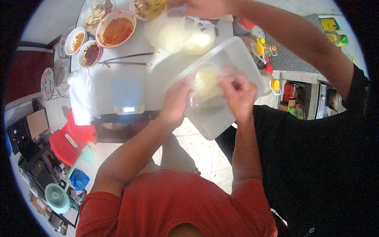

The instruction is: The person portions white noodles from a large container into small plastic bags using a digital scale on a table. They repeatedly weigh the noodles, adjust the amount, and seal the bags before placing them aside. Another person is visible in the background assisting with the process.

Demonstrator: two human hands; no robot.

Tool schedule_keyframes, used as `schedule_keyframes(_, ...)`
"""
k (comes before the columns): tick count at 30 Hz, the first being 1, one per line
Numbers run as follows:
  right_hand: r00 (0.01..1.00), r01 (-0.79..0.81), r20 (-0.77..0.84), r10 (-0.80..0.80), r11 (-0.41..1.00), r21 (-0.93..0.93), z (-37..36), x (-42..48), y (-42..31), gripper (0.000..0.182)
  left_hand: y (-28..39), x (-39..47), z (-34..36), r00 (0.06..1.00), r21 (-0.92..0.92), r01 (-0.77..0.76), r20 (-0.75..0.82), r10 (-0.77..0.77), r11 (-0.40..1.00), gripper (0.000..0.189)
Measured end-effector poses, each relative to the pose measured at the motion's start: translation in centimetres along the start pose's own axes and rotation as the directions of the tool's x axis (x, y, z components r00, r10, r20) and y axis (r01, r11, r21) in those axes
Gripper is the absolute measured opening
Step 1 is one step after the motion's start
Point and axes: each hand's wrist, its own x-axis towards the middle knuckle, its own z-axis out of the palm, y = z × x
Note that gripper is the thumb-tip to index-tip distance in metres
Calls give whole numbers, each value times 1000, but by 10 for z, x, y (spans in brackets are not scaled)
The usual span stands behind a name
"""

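Observation:
Between my two hands is a pale yellow, rounded mass [206, 81] in a clear plastic bag, above a translucent plastic tub [211, 129]. My left hand [178, 99] grips the bag's left side. On the other side, my right hand [239, 92] is blurred, its bent fingers pinching the bag's edge. The tub sits tilted at the table's corner, partly past the edge. Beyond it rests another bagged pale round mass [198, 40], beside a broad whitish blurred sheet or disc [165, 34]. Another person's blurred hand [204, 8] reaches over these from the right.
A kitchen scale [127, 91] with a lit display and two chopsticks [127, 62] lie left. Behind stand bowls of food, including a large red-brown one [116, 29]. Plastic bags [80, 96] hang at the left edge. Capped bottles [274, 85] and a person in black [311, 166] are on the right.

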Motion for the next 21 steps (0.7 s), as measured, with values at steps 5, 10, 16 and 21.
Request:
schedule_keyframes(5,972,129,-46,-231,685,-717,-1,42,93,28,-1,1,1,998,25,-61,20,61,998,45)
schedule_keyframes(10,953,-18,-300,-43,980,-199,-7,32,110,23,-4,0,-6,985,45,-160,66,157,986,36)
schedule_keyframes(16,937,-7,-317,144,919,395,-37,-11,27,7,20,-3,-24,971,194,-191,183,156,962,33)
schedule_keyframes(21,951,59,-297,82,898,436,-54,-22,-6,12,51,-16,-29,958,455,-276,199,205,847,36)
